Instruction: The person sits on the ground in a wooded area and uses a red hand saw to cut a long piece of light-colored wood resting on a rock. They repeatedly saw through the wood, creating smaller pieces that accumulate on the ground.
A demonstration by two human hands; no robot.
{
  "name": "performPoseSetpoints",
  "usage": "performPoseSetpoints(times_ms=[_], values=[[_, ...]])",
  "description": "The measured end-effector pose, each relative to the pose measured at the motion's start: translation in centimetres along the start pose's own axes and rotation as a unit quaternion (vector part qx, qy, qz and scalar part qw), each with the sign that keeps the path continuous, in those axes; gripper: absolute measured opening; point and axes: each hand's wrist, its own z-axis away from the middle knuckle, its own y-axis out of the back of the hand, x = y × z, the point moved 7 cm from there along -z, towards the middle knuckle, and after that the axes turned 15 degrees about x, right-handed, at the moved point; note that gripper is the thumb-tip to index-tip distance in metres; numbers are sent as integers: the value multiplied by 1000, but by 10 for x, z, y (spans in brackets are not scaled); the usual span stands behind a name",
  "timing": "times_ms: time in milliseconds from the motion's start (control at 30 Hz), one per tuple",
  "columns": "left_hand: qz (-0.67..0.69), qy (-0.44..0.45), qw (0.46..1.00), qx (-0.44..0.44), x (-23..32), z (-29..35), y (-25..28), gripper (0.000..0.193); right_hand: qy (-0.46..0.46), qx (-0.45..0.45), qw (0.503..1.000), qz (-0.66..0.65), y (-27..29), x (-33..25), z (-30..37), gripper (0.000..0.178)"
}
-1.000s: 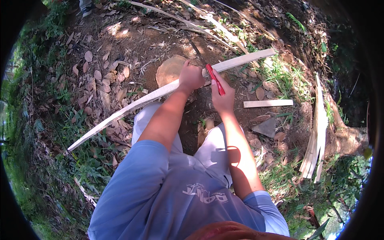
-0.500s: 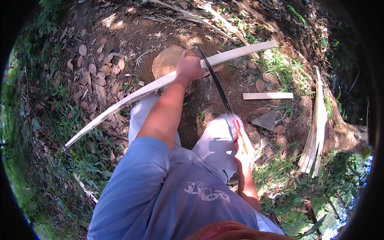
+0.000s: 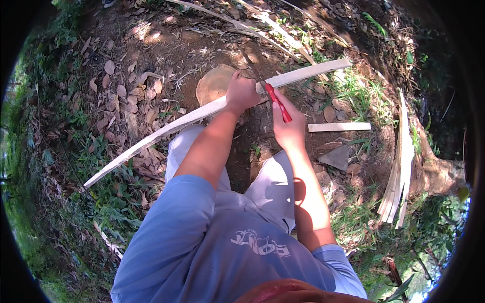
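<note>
With our left hand we are clasping a long pale wooden strip, the fingers curling closed over it just beside a round cut stump. The strip is slanting from the greenery at our near left, past the stump's near edge, to the grass at far right; we cannot tell whether the stump is bearing it. In our right hand we are gripping a saw by its red handle, the fingers wrapping closed around it, and the dark blade is crossing the strip near our left hand, pointing away from us. A short pale piece is lying to the right, a grey stone sitting just nearer us. Farther right, a bundle of thin strips is lying near a tree trunk.
</note>
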Motion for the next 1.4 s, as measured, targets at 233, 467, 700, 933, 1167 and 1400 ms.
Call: performPoseSetpoints(times_ms=[233, 467, 700, 933, 1167, 1400], values=[[5, 9, 1000, -12, -1, -3, -1, 22, 75, 12, 995, -62, -60, 25, -40, 41], [0, 36, 998, -57, -4, -7, 3, 24, 40, 17, 999, 23, 61, 47, 71, 43], [1, 17, 999, -36, 8, 2, 0, 27, -32, -35, 986, 163, 190, -36, 168, 44], [3, 28, 999, -19, -4, -6, -2, 25, 16, -43, 985, 166, 139, -119, 103, 43], [9, 1, 1000, 15, -9, -5, -6, 23, 6, -30, 999, 39, 42, -34, 38, 45], [16, -27, 999, 41, -5, -3, -4, 24, 55, -15, 998, -31, -71, 13, -48, 41]])
